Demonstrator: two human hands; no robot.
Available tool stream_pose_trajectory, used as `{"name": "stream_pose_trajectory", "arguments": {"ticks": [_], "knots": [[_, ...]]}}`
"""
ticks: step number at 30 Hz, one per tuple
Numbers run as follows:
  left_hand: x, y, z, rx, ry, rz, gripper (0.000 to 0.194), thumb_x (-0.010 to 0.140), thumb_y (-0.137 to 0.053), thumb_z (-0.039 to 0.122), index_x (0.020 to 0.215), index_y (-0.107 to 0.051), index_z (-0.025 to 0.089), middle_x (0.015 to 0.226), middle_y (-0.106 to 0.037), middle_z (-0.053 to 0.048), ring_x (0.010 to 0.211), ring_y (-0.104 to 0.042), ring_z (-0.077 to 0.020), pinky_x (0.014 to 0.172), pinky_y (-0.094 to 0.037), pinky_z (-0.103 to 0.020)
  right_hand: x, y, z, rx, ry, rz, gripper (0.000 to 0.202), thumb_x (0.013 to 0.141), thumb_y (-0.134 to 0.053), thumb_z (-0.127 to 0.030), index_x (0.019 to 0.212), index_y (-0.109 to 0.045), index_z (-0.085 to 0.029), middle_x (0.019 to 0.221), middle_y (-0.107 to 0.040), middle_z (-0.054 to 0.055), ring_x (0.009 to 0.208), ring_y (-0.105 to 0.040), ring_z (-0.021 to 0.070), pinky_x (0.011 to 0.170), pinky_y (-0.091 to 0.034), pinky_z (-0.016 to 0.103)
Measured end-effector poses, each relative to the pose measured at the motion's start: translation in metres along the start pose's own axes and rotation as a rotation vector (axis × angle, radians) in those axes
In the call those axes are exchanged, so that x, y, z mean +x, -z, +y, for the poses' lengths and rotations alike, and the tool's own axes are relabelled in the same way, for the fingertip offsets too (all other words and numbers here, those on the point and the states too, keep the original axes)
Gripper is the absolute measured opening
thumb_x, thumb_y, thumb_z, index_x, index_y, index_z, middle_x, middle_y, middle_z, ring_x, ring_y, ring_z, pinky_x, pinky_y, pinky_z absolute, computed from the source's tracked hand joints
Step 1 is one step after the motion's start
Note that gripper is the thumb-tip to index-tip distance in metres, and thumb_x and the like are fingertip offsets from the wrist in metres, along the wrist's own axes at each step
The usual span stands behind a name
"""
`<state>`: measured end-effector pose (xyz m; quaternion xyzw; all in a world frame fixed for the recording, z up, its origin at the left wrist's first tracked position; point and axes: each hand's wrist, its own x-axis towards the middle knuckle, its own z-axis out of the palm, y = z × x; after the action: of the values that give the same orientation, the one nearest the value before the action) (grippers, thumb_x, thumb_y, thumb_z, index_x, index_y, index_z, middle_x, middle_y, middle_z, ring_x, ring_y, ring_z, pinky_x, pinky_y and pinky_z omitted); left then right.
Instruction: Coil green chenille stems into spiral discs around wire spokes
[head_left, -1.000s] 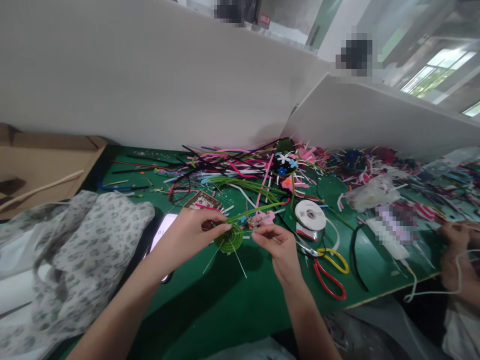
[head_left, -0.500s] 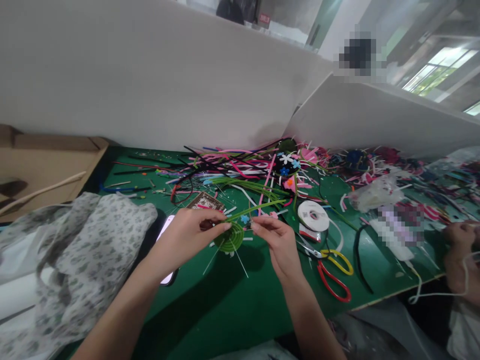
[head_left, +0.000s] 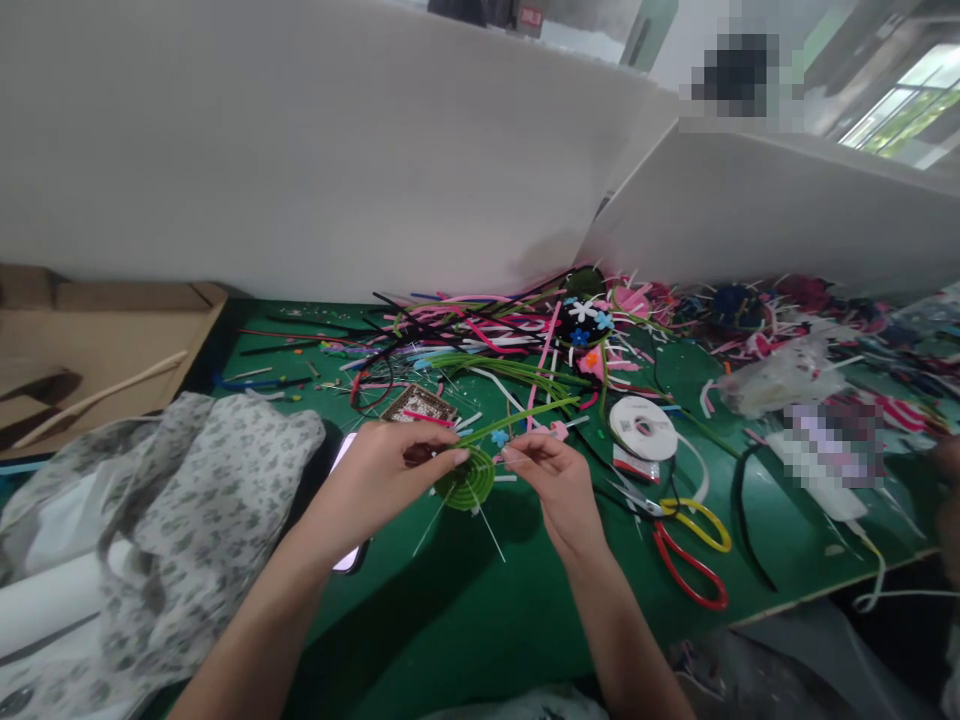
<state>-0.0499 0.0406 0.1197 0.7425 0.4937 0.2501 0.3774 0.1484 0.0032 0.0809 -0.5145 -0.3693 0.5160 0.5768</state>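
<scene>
A round green coil of fuzzy stems [head_left: 466, 482], like pipe cleaners, is pinched at its upper left by my left hand [head_left: 401, 460]. Thin pale spokes stick out below the coil, and a loose green stem [head_left: 525, 412] runs from its top toward the upper right. Just right of the coil, my right hand [head_left: 547, 475] has thumb and forefinger pressed together. What lies between those fingertips is too small to make out. A small blue flower [head_left: 499, 438] is on the table behind, between the hands.
Scissors with red and yellow handles [head_left: 694, 555] and a white spool [head_left: 643, 428] lie to the right. Behind is a heap of coloured stems [head_left: 480, 330]. Patterned cloth [head_left: 225, 490], a phone [head_left: 349, 560] and a cardboard box [head_left: 135, 340] are left. A person's hand [head_left: 946, 500] shows at the right edge.
The view has turned slightly, so most of the table appears farther right. Both my hands keep nearly the same hold beside the coil. The other person's hand is now mostly out of view.
</scene>
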Motion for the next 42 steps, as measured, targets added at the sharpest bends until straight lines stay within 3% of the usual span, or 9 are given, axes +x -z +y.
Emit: {"name": "stream_pose_trajectory", "arguments": {"ticks": [25, 42], "knots": [[-0.0018, 0.0009, 0.0016, 0.006, 0.011, -0.006, 0.025, 0.084, -0.059, 0.044, 0.088, -0.074, 0.025, 0.082, -0.073, 0.001, 0.069, -0.064, -0.0160, 0.059, -0.047, -0.024, 0.0033, -0.0014, 0.0086, -0.018, 0.015, -0.009, 0.015, 0.072, -0.075, -0.032, 0.075, -0.066, -0.020, 0.073, -0.064, -0.002, 0.072, -0.059, 0.0125, 0.070, -0.048, 0.026], [-0.0018, 0.0026, 0.0042, 0.036, 0.013, 0.009, 0.028, 0.083, -0.059, 0.047, 0.088, -0.074, 0.023, 0.082, -0.074, 0.000, 0.068, -0.065, -0.0159, 0.057, -0.047, -0.023, 0.0009, -0.0038, 0.0052, -0.010, 0.062, 0.013, 0.011, 0.065, -0.079, -0.024, 0.066, -0.069, -0.019, 0.066, -0.066, -0.001, 0.063, -0.059, 0.0127, 0.061, -0.049, 0.026]]}}
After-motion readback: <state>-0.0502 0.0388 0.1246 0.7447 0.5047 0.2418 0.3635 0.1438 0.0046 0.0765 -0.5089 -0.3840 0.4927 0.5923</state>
